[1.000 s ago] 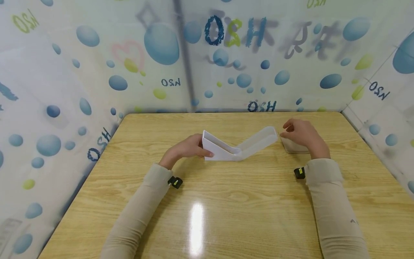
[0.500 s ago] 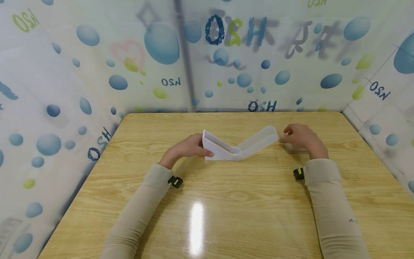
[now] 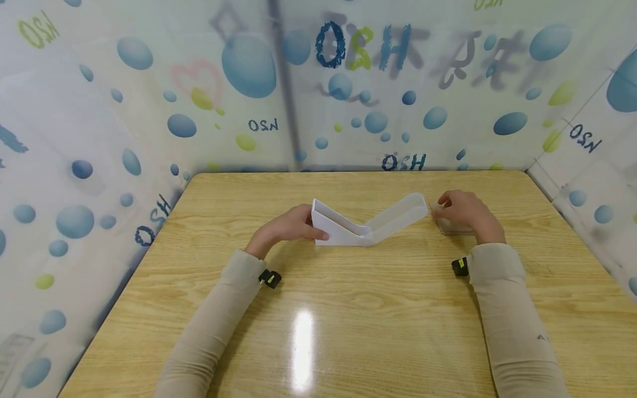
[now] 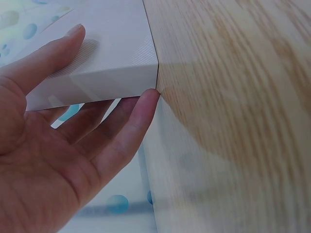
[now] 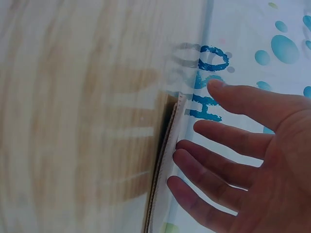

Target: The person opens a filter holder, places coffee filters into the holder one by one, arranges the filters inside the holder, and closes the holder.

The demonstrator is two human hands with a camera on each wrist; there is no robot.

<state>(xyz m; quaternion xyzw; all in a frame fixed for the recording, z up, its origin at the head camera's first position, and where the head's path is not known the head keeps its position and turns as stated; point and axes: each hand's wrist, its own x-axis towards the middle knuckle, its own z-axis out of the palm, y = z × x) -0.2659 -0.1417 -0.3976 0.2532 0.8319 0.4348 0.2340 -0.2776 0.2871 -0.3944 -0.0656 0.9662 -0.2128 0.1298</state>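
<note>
My left hand (image 3: 291,224) grips the left end of a white slanted box (image 3: 335,232) in the head view, thumb on its near side. In the left wrist view the fingers curl along the end of the white box (image 4: 112,80). A frosted, see-through flap (image 3: 400,215) slants up from the box's right end. At the right, my right hand (image 3: 465,210) hovers over thin flat sheets (image 3: 453,228), partly hidden under it. The right wrist view shows loosely bent fingers, their tips right at the face of the brown corrugated sheets (image 5: 167,141).
Both hands work over a wood-grain table (image 3: 368,309), toward its far edge. Behind it rises a wall covering (image 3: 318,110) printed with blue drops and letters. Dark wrist cameras show at both cuffs.
My right hand has come down slightly toward the flat sheets, its fingertips lower. The left hand and the white box have stayed in place.
</note>
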